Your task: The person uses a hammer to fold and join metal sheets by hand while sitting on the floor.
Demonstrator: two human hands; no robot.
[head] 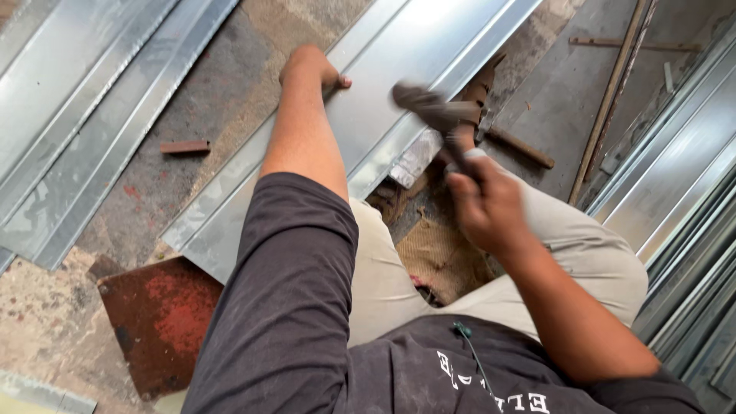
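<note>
A long folded sheet-metal strip (399, 69) lies diagonally across the floor in front of me. My left hand (310, 69) presses down flat on it near its middle, fingers mostly hidden behind the wrist. My right hand (483, 203) is raised above my lap, shut on the handle of a hammer (433, 115). The hammer's dark head is blurred and hovers over the strip's right folded edge. My knees in beige trousers sit just below the strip.
More folded metal sheets (84, 107) lie at the left, and others are stacked at the right (675, 176). A rusty red plate (157, 318) sits at lower left, a small rusty bar (184, 147) on the concrete, and thin rods (613, 92) at upper right.
</note>
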